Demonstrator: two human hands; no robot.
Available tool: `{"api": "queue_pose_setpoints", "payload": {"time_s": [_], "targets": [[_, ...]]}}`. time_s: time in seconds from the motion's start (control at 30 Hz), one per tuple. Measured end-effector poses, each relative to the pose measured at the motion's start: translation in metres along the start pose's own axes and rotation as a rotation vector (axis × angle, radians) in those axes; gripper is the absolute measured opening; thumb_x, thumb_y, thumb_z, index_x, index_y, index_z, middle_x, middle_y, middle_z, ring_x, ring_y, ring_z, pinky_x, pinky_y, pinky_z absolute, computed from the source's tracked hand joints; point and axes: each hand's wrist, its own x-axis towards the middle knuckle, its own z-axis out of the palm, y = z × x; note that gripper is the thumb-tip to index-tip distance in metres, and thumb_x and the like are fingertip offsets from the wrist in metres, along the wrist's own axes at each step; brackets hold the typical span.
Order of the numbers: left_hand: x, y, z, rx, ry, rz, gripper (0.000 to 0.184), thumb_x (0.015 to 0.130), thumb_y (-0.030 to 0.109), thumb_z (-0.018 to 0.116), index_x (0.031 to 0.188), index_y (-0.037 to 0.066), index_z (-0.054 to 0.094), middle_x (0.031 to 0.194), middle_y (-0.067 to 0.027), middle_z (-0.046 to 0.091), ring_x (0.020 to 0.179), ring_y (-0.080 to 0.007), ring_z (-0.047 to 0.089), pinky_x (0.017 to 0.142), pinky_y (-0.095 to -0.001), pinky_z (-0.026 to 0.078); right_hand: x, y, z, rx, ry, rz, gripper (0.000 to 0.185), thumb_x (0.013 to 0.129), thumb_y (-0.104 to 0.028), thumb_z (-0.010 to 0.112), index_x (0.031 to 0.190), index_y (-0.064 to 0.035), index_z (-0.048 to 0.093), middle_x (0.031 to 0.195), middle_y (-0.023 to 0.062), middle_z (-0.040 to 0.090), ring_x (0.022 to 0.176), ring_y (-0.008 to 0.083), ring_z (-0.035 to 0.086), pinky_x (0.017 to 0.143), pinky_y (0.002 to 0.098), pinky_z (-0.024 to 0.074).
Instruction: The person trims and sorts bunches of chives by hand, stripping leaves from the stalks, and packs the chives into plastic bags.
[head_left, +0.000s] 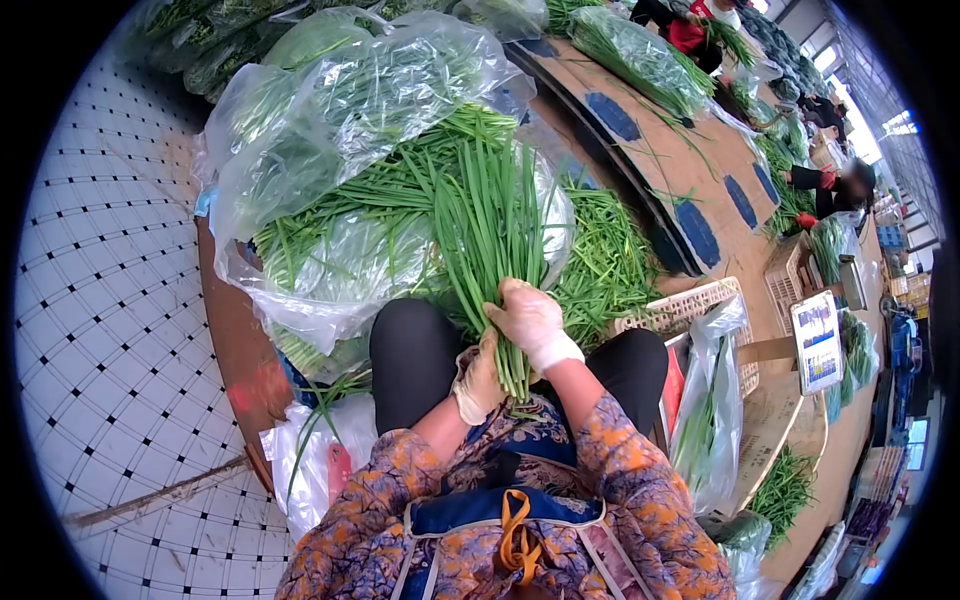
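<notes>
A bunch of garlic chives [492, 235] stands out in front of my lap, its leaves fanning forward and its pale cut stems toward me. My gloved right hand [533, 322] is wrapped round the stems from above. Lower down, my gloved left hand [479, 382] closes on the same bunch from the left side; some of its fingers are hidden. Just beyond lies a clear plastic bag [345, 130], opened over a big heap of chives. Loose chives [605, 260] are piled to the right of the bunch.
Right of my knee are a plastic crate [690, 305], a clear bag with chives [712, 400] and a scale display [817, 342]. White plastic bags [335, 450] lie left of my leg. Brown boards [660, 130] hold more bagged chives. Other people [840, 187] work at the upper right.
</notes>
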Motion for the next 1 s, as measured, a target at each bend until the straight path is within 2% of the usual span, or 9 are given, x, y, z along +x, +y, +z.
{"api": "queue_pose_setpoints", "payload": {"time_s": [0.1, 0.17, 0.23, 0.3, 0.33, 0.4, 0.77, 0.9, 1.0], "targets": [[0.008, 0.003, -0.021, -0.23, 0.133, -0.293, 0.038, 0.081, 0.002, 0.06, 0.115, 0.001, 0.044, 0.104, -0.0118, 0.058, 0.096, -0.0199, 0.056, 0.085, -0.0314, 0.045, 0.007, 0.006, 0.004, 0.05, 0.013, 0.0, 0.03, 0.079, -0.033, 0.062, 0.085, -0.0041, 0.055, 0.082, 0.0146, 0.06, 0.081, 0.0313, 0.059, 0.072, 0.0397, 0.0466], [0.006, -0.005, -0.033, 0.05, -0.073, -0.073, 0.033, 0.086, 0.009, 0.056, 0.115, 0.0, 0.044, 0.104, -0.0126, 0.058, 0.098, -0.0202, 0.056, 0.085, -0.0316, 0.045, 0.006, 0.002, -0.002, 0.151, -0.013, 0.013, 0.03, 0.079, -0.033, 0.061, 0.085, -0.0034, 0.055, 0.088, 0.0161, 0.061, 0.086, 0.0323, 0.059, 0.075, 0.0404, 0.0467], [0.008, -0.002, -0.029, -0.182, 0.004, -0.228, 0.032, 0.088, 0.014, 0.053, 0.116, 0.001, 0.043, 0.106, -0.0123, 0.057, 0.099, -0.0206, 0.056, 0.085, -0.0307, 0.044, 0.0, -0.003, -0.008, 0.136, -0.089, 0.131, 0.026, 0.08, -0.029, 0.059, 0.085, -0.0039, 0.055, 0.089, 0.0158, 0.061, 0.086, 0.0331, 0.059, 0.076, 0.0413, 0.0461], [0.002, -0.01, -0.014, 0.387, 0.069, 0.104, 0.034, 0.093, 0.026, 0.043, 0.119, 0.003, 0.042, 0.109, -0.011, 0.056, 0.1, -0.0207, 0.055, 0.086, -0.0309, 0.044, 0.003, 0.005, 0.003, 0.107, -0.102, 0.131, 0.021, 0.081, -0.025, 0.058, 0.085, -0.0046, 0.055, 0.089, 0.0165, 0.061, 0.086, 0.0335, 0.059, 0.075, 0.0419, 0.0457], [0.004, -0.01, -0.017, 0.462, 0.055, 0.039, 0.037, 0.094, 0.03, 0.039, 0.12, 0.003, 0.041, 0.11, -0.0108, 0.055, 0.1, -0.0212, 0.055, 0.087, -0.0317, 0.044, 0.006, 0.009, 0.01, 0.112, -0.046, 0.076, 0.021, 0.081, -0.025, 0.058, 0.083, -0.0049, 0.056, 0.084, 0.016, 0.061, 0.081, 0.0332, 0.059, 0.071, 0.0414, 0.0456], [0.011, -0.013, -0.024, 0.078, 0.074, -0.129, 0.047, 0.096, 0.039, 0.027, 0.122, 0.002, 0.04, 0.112, -0.0102, 0.055, 0.101, -0.0209, 0.055, 0.088, -0.0333, 0.044, 0.007, 0.01, 0.012, 0.177, -0.001, 0.025, 0.021, 0.081, -0.026, 0.059, 0.082, -0.0052, 0.055, 0.08, 0.0156, 0.06, 0.077, 0.0332, 0.059, 0.069, 0.0407, 0.0458], [0.007, -0.012, -0.027, 0.226, 0.117, -0.118, 0.055, 0.093, 0.05, 0.032, 0.116, 0.002, 0.047, 0.094, -0.0128, 0.061, 0.085, -0.0261, 0.061, 0.081, -0.039, 0.048, 0.014, 0.017, 0.009, 0.478, -0.118, 0.333, 0.027, 0.08, -0.026, 0.06, 0.091, -0.0018, 0.058, 0.09, 0.0212, 0.062, 0.088, 0.0365, 0.059, 0.08, 0.0405, 0.0449], [0.009, -0.012, -0.032, 0.13, 0.053, -0.124, 0.062, 0.088, 0.058, 0.037, 0.116, 0.004, 0.049, 0.1, -0.0084, 0.06, 0.086, -0.0226, 0.062, 0.075, -0.0353, 0.052, -0.003, 0.004, -0.004, 0.868, -0.227, 0.259, 0.014, 0.085, -0.016, 0.057, 0.085, -0.0024, 0.057, 0.07, 0.0068, 0.06, 0.064, 0.0164, 0.058, 0.061, 0.029, 0.0468], [0.013, -0.017, -0.041, 0.04, -0.101, -0.029, 0.056, 0.09, 0.046, 0.041, 0.127, 0.005, 0.034, 0.114, -0.0099, 0.05, 0.103, -0.0223, 0.053, 0.091, -0.0367, 0.044, -0.038, -0.028, -0.059, 1.05, -0.418, 0.103, 0.009, 0.086, -0.01, 0.057, 0.081, -0.0028, 0.054, 0.062, -0.0015, 0.053, 0.054, 0.0059, 0.048, 0.051, 0.022, 0.0421]]}}
